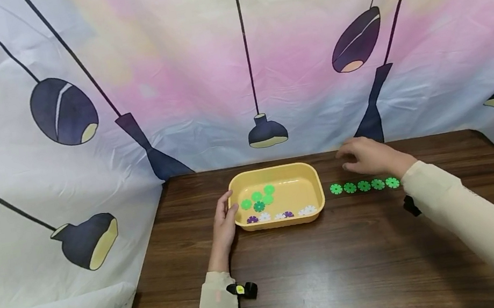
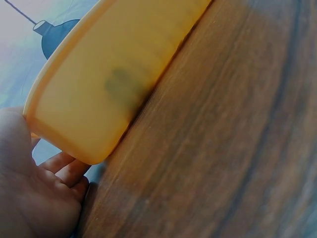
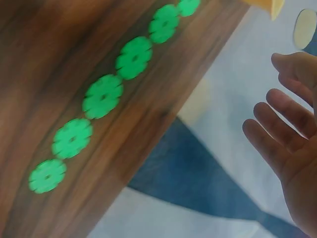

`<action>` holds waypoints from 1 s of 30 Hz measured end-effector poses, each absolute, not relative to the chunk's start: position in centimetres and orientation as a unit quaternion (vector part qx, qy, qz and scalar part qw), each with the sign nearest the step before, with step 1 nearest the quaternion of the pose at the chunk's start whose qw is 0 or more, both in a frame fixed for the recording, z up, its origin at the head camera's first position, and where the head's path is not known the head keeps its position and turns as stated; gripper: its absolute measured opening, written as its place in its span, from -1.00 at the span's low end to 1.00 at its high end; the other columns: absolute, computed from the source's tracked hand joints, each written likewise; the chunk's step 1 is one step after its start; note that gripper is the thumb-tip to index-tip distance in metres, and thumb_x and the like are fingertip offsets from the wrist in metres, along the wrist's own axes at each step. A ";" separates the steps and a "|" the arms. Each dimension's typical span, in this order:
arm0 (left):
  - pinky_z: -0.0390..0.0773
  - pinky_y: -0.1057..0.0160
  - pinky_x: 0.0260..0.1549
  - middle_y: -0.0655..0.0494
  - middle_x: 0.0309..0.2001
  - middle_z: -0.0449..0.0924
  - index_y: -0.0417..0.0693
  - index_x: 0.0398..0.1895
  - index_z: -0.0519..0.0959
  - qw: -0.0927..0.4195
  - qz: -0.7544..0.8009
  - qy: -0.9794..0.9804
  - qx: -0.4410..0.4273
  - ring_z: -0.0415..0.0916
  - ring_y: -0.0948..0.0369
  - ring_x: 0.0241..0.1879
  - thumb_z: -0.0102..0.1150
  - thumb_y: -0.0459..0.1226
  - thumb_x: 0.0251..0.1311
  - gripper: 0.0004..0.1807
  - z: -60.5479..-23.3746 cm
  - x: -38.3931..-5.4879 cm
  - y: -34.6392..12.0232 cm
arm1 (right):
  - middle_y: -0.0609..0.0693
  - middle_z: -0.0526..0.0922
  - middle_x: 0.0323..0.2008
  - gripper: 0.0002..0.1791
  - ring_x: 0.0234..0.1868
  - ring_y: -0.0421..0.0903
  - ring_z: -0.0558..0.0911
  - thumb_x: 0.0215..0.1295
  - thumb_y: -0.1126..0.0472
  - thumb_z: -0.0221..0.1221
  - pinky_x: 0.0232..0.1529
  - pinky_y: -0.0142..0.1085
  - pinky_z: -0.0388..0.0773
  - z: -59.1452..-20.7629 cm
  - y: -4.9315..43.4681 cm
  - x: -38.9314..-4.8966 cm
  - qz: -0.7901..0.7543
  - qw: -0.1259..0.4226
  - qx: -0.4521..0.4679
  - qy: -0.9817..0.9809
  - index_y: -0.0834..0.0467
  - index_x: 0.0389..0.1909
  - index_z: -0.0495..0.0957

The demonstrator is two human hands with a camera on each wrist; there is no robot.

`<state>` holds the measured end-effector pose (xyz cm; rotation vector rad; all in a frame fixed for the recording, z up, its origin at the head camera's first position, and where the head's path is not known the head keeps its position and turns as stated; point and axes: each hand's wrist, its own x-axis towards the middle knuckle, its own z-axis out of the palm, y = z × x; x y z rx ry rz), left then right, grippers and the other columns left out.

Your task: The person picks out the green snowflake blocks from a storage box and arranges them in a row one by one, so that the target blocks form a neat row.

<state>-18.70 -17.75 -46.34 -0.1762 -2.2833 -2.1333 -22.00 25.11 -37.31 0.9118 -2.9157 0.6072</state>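
My left hand (image 1: pixel 224 222) grips the left end of a yellow plastic tray (image 1: pixel 278 223), its thumb at the rim and its fingers against the outer wall. Inside the tray lie several notched, flower-shaped plastic discs: light green discs (image 1: pixel 256 196), one darker green disc (image 1: pixel 259 206), purple discs (image 1: pixel 252 220) and white discs (image 1: pixel 265 217). To the tray's right, a straight row of green discs (image 3: pixel 102 96) lies flat on the table, edge to edge. Behind that row hovers my right hand (image 1: pixel 367 156), fingers loosely bent and nothing between them.
The dark brown wooden table (image 1: pixel 316 273) stretches toward me in front of the tray. Along its back edge hangs a pastel cloth (image 1: pixel 194 75) printed with dark lamps. Each wrist carries a black strap, such as the left strap (image 1: pixel 249 290).
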 end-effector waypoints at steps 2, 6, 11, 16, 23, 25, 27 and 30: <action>0.01 -0.15 0.56 -0.29 0.67 -0.05 -0.31 0.58 0.23 0.007 -0.680 -0.731 -0.055 -0.21 -0.12 0.67 -0.09 -0.40 0.62 -0.47 -47.2 -19.2 -17.9 | 0.18 0.69 0.00 -0.71 -0.02 0.14 0.70 0.36 0.36 0.36 -0.03 0.06 0.67 -37.1 24.3 -22.4 0.199 0.016 0.302 -0.932 0.31 0.08 0.71; 0.02 -0.14 0.57 -0.21 0.68 -0.03 -0.24 0.59 0.23 0.016 -0.677 -0.734 -0.057 -0.20 -0.08 0.68 -0.09 -0.36 0.64 -0.47 -48.2 -19.8 -18.0 | 0.19 0.69 0.00 -0.71 -0.01 0.14 0.70 0.35 0.38 0.36 -0.01 0.05 0.68 -36.8 22.8 -23.0 0.207 0.019 0.317 -0.925 0.30 0.06 0.72; 0.05 -0.14 0.56 -0.18 0.67 0.02 -0.20 0.58 0.26 0.028 -0.676 -0.734 -0.063 -0.16 -0.06 0.67 -0.06 -0.33 0.64 -0.48 -48.5 -19.8 -18.0 | 0.17 0.70 -0.01 -0.71 0.00 0.14 0.70 0.33 0.37 0.37 0.03 0.06 0.67 -36.3 20.7 -23.6 0.202 0.024 0.333 -0.921 0.30 0.05 0.72; 0.07 -0.14 0.55 -0.18 0.66 0.05 -0.19 0.56 0.29 0.032 -0.672 -0.738 -0.062 -0.14 -0.06 0.67 -0.05 -0.33 0.63 -0.50 -48.5 -19.6 -18.0 | 0.17 0.70 0.01 -0.70 0.03 0.15 0.69 0.36 0.34 0.36 0.08 0.06 0.65 -35.8 18.8 -24.2 0.203 0.015 0.335 -0.920 0.31 0.08 0.72; 0.06 -0.16 0.55 -0.19 0.66 0.03 -0.20 0.57 0.28 0.031 -0.672 -0.737 -0.061 -0.15 -0.07 0.67 -0.05 -0.34 0.63 -0.49 -48.4 -19.6 -18.0 | 0.21 0.72 0.03 -0.71 0.10 0.20 0.67 0.38 0.34 0.34 0.17 0.09 0.60 -35.8 15.9 -25.4 0.211 0.018 0.358 -0.910 0.32 0.08 0.71; 0.05 -0.16 0.55 -0.20 0.67 0.01 -0.21 0.57 0.27 0.029 -0.674 -0.736 -0.061 -0.16 -0.07 0.67 -0.06 -0.34 0.63 -0.48 -48.4 -19.6 -18.0 | 0.23 0.73 0.04 -0.70 0.11 0.21 0.67 0.38 0.35 0.32 0.18 0.09 0.58 -36.1 15.0 -25.7 0.213 0.017 0.364 -0.907 0.33 0.08 0.71; 0.04 -0.16 0.56 -0.22 0.67 -0.01 -0.23 0.58 0.25 0.027 -0.676 -0.733 -0.062 -0.17 -0.07 0.68 -0.06 -0.34 0.64 -0.47 -48.4 -19.6 -18.0 | 0.25 0.73 0.06 -0.69 0.13 0.22 0.66 0.37 0.35 0.31 0.22 0.09 0.57 -36.3 14.0 -25.8 0.214 0.011 0.367 -0.905 0.35 0.10 0.70; 0.03 -0.16 0.56 -0.24 0.67 -0.04 -0.24 0.59 0.24 0.023 -0.680 -0.731 -0.060 -0.19 -0.08 0.68 -0.08 -0.36 0.64 -0.47 -48.4 -19.8 -18.0 | 0.24 0.71 0.11 -0.67 0.19 0.23 0.64 0.38 0.34 0.30 0.26 0.09 0.54 -36.8 12.7 -26.0 0.214 -0.006 0.364 -0.906 0.36 0.12 0.69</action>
